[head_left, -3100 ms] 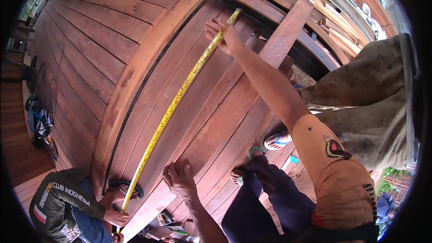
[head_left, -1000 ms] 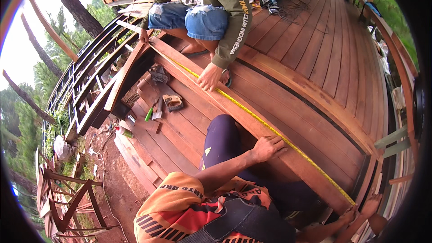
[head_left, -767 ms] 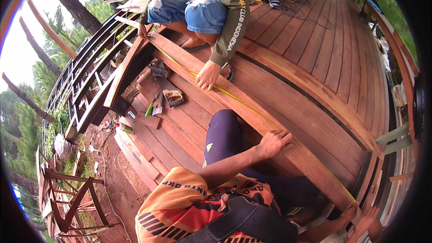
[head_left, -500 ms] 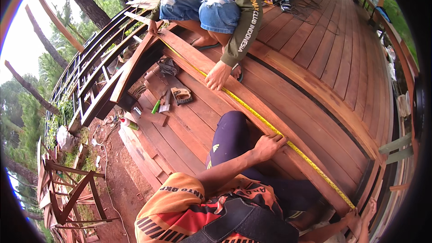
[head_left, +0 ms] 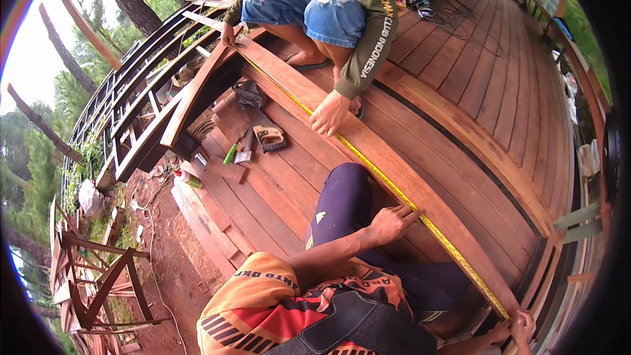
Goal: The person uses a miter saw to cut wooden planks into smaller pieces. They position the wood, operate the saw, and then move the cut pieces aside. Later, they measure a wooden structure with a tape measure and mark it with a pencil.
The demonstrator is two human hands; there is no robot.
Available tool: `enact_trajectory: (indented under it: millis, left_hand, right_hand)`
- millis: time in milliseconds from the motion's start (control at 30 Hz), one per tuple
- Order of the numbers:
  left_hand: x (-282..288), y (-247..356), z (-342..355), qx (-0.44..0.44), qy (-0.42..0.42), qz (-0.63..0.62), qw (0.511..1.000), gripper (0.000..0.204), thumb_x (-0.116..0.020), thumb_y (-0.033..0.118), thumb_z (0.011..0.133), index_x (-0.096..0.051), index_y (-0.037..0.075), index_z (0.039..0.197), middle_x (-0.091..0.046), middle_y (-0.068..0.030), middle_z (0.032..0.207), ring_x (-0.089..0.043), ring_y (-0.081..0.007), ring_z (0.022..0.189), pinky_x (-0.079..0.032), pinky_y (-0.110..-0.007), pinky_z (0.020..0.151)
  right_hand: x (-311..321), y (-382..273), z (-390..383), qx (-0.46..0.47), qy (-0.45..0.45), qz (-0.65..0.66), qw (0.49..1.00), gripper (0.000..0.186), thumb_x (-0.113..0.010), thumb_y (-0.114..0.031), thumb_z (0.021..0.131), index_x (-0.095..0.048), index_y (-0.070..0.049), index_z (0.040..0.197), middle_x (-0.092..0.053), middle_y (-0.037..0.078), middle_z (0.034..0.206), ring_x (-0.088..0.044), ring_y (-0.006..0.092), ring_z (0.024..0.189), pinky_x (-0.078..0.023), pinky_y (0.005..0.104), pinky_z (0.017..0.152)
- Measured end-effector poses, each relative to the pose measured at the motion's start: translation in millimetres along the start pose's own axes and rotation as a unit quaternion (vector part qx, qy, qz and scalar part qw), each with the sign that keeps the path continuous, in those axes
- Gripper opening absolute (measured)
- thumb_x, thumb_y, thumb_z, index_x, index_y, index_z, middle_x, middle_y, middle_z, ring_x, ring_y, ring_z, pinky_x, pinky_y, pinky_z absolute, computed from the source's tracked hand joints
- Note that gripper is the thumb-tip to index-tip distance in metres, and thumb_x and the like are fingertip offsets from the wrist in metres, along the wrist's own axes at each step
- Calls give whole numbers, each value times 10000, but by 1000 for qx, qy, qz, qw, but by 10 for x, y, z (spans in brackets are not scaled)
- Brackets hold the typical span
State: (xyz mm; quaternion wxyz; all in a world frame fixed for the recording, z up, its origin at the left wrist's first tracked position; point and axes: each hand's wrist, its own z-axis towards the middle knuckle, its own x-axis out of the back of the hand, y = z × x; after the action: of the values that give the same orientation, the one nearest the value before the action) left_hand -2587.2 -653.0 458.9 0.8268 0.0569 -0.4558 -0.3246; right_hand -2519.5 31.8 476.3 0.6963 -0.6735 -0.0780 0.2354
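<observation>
Yellow, ribbon-thin measuring tape (head_left: 444, 242) lies along a long, reddish-brown wooden plank (head_left: 401, 172), close to the plank's near edge, its long axis slanting from the upper left down to the lower right and roughly matching the plank's own. Its lower-right end is hard to make out, reaching the person's right hand (head_left: 501, 331), which is small, partly covered and near the lower edge, so whether its fingers grip or merely touch cannot be told. Just beside it is another bare hand (head_left: 524, 324), whose arm is cut off by the frame. The person's left hand (head_left: 391, 223) sits at the plank's near edge with its fingers bent and drawn together, the tips meeting the tape; the palm is hidden, and I cannot tell whether anything is pinched there. Across the plank, a squatting co-worker in a dark green long-sleeved top (head_left: 374, 33), head cut off by the upper edge, sets one hand (head_left: 330, 113) over the tape, concealing a short stretch; the upper-left end, near that co-worker's other hand (head_left: 228, 35), is too fine to trace. A tan-and-black handled saw (head_left: 269, 138) and a slim green-handled tool (head_left: 230, 154) lie on reddish floorboards (head_left: 263, 200) left of the person's knee.
</observation>
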Motion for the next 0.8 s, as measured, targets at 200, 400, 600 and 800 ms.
enact_trajectory:
  millis: [200,400,600,800]
  left_hand:
    - [-43,-66,-80,-1,-24,-8,1000,447,-664,202,894,-628,72,1321,-683,-95,1036,-731,-261,927,-614,-360,713]
    - [35,-144,-123,2,-54,-8,999,328,-675,197,876,-670,76,1181,-667,-76,918,-719,-247,815,-602,-361,666]
    - [78,157,360,-61,-27,10,998,355,-790,317,857,-722,110,1137,-675,-87,859,-709,-259,688,-576,-363,561]
    - [-177,439,494,-78,-111,-15,991,469,-924,323,702,-749,110,1081,-650,-66,1144,-720,-267,824,-609,-403,632]
  right_hand:
    - [54,-39,-52,1,-2,-4,1000,234,-639,-140,1009,-653,-25,1212,-695,86,1097,-665,177,936,-570,327,830]
    - [172,74,-179,-5,3,-8,1000,216,-650,-133,1004,-662,-29,1193,-696,80,1081,-667,169,916,-574,324,811]
    - [601,469,-61,-32,-111,46,992,199,-661,-126,999,-671,-33,1174,-697,75,1065,-669,162,895,-579,322,793]
    - [-307,82,-834,-71,-2,-286,956,248,-746,-198,904,-614,-58,1061,-656,47,795,-632,154,602,-520,303,511]
